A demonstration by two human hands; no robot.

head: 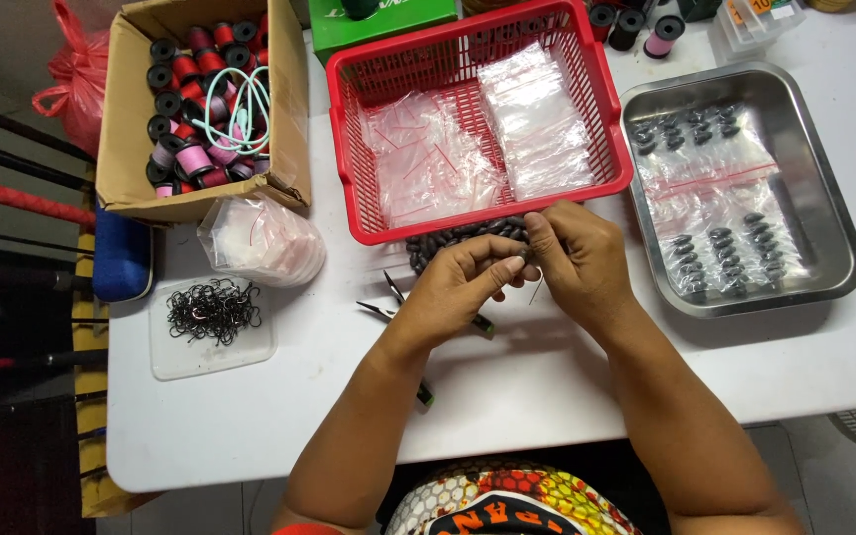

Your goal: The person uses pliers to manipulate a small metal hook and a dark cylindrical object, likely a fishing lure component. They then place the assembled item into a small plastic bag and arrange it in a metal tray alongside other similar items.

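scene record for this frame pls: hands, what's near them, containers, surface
left hand: fingers pinched together, meeting the right hand over a pile of small dark oval sinkers
right hand: fingertips pinching something too small to tell
under hands: pliers with dark handles
red plastic basket: clear zip bags
steel tray: bagged dark sinkers
cardboard box: red, pink and black thread spools
clear plastic lid: black hooks
surface: white table
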